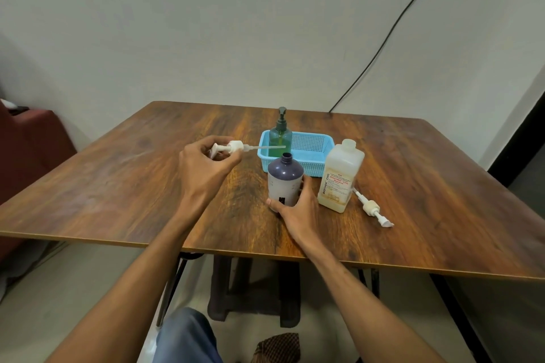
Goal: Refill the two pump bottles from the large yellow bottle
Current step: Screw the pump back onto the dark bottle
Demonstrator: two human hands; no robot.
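Observation:
A dark purple pump bottle with a white label stands open-necked on the wooden table; my right hand grips its lower part. My left hand holds its white pump head above the table to the left, dip tube pointing right. The green pump bottle, pump still on, stands in the left end of a blue basket. The large yellow bottle stands open to the right of the purple one. Its own white pump lies on the table beside it.
A black cable runs down the wall behind the table. A dark red seat stands at the left. The table's front edge is close to my forearms, with table legs and a stool below.

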